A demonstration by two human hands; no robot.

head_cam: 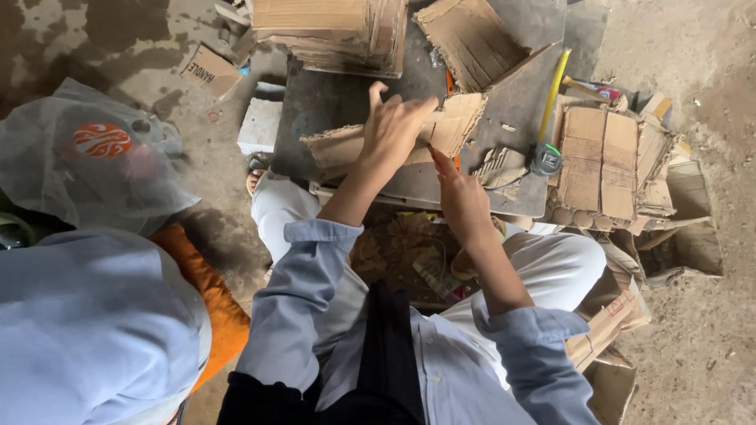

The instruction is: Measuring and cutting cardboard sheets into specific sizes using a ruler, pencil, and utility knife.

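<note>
A torn strip of brown corrugated cardboard (453,126) lies across a dark grey board (520,102) in front of my knees. My left hand (398,126) rests on top of the strip, fingers spread and pressing it down. My right hand (461,197) is just below it, index finger stretched up to touch the strip's near edge; whether it holds something thin I cannot tell. Both sleeves are light blue.
A yellow tape measure (547,153) lies extended at the board's right. Stacks of cardboard (331,31) sit at the far edge, and cut pieces (602,161) pile up on the right. At left sits another person in blue with a plastic bag (87,157).
</note>
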